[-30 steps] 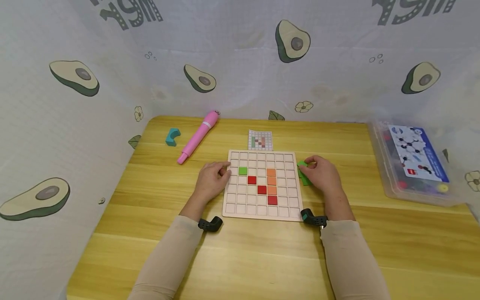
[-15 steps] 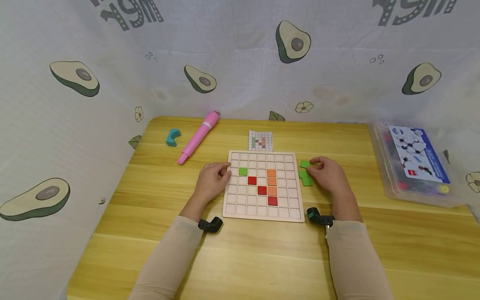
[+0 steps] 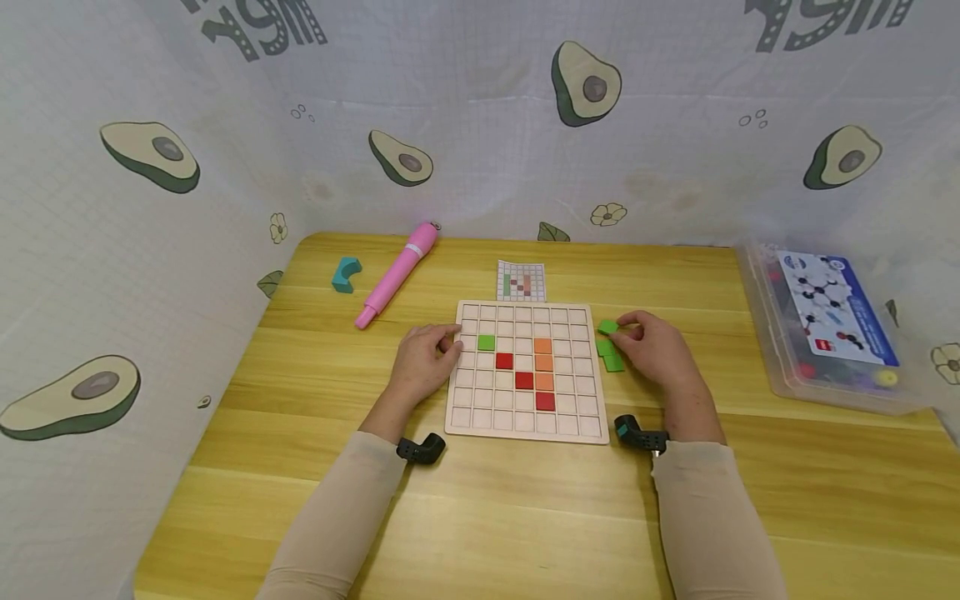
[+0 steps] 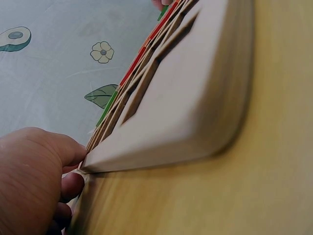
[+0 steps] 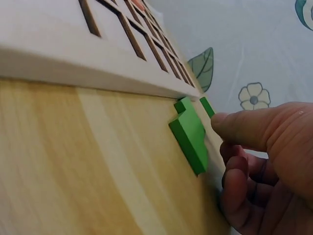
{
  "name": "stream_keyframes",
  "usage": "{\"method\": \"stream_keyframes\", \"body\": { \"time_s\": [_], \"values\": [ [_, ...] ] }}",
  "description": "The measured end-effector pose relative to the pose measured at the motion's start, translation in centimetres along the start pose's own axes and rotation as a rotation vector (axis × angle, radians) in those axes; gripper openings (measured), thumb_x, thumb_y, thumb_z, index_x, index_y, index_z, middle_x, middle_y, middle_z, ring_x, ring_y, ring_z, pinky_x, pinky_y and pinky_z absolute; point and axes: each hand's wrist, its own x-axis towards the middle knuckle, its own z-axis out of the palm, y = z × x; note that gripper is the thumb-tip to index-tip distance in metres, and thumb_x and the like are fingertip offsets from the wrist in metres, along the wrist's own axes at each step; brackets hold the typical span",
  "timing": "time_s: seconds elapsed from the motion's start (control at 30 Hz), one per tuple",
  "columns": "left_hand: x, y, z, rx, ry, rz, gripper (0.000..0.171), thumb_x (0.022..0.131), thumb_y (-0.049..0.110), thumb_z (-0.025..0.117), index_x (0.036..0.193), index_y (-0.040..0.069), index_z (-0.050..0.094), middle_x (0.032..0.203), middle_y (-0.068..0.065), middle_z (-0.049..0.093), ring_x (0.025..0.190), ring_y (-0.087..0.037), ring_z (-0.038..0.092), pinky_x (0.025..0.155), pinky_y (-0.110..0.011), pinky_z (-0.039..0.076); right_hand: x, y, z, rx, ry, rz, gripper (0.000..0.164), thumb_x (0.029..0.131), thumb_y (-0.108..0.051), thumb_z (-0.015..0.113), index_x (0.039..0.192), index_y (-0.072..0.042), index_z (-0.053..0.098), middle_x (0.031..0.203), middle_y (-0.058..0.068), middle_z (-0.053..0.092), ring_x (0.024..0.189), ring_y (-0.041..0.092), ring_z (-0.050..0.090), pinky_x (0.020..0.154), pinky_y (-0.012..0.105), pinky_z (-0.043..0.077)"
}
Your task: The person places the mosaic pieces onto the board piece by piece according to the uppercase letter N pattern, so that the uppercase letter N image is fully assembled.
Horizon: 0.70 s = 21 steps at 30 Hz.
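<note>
A square wooden grid board (image 3: 510,422) lies flat, with one green tile (image 3: 486,342), several red tiles (image 3: 524,381) and several orange tiles (image 3: 543,363) in its cells. My left hand (image 3: 424,362) holds the board's left edge; in the left wrist view, its thumb touches the rim and the other fingers are curled. Right of the board, my right hand (image 3: 656,350) pinches a tilted green tile (image 5: 206,106) between thumb and fingertips. More green tiles (image 5: 190,139) lie overlapping on the table just beside that hand.
A small printed grid card (image 3: 521,282) lies behind the board. At the back left are a pink stick-shaped object (image 3: 397,275) and a teal arch block (image 3: 346,275). A clear plastic box (image 3: 832,325) with a blue label stands on the right. A patterned cloth hangs behind the table.
My right hand has moved slightly right, away from the board, drawing one green tile apart from the others. That tile is now tilted in its fingers. The left hand has stayed still.
</note>
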Motion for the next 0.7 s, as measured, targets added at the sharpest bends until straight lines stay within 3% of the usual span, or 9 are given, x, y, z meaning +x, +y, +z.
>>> {"method": "stream_keyframes", "body": {
  "time_s": [0.37,0.7],
  "values": [
    [0.0,0.0,0.0,0.002,-0.003,-0.005,0.033,0.099,0.026,0.065,0.128,0.014,0.072,0.087,-0.002,0.068,0.089,-0.022,0.055,0.082,-0.035,0.043,-1.0,-2.6,-0.4,0.037,-0.025,-0.067,0.043,0.102,-0.034,0.062,0.136,-0.009,0.057,0.105,0.014,0.059,0.084,0.027,0.053,0.068,0.032,0.043],
    [0.0,0.0,0.0,-0.008,-0.004,-0.002,0.032,0.099,0.026,0.065,0.128,0.013,0.072,0.088,-0.002,0.068,0.088,-0.022,0.055,0.081,-0.035,0.042,-1.8,-5.7,1.1,0.032,-0.107,-0.145,0.036,0.100,-0.031,0.065,0.131,-0.013,0.059,0.098,0.010,0.057,0.082,0.024,0.052,0.067,0.031,0.042]
  ]
}}
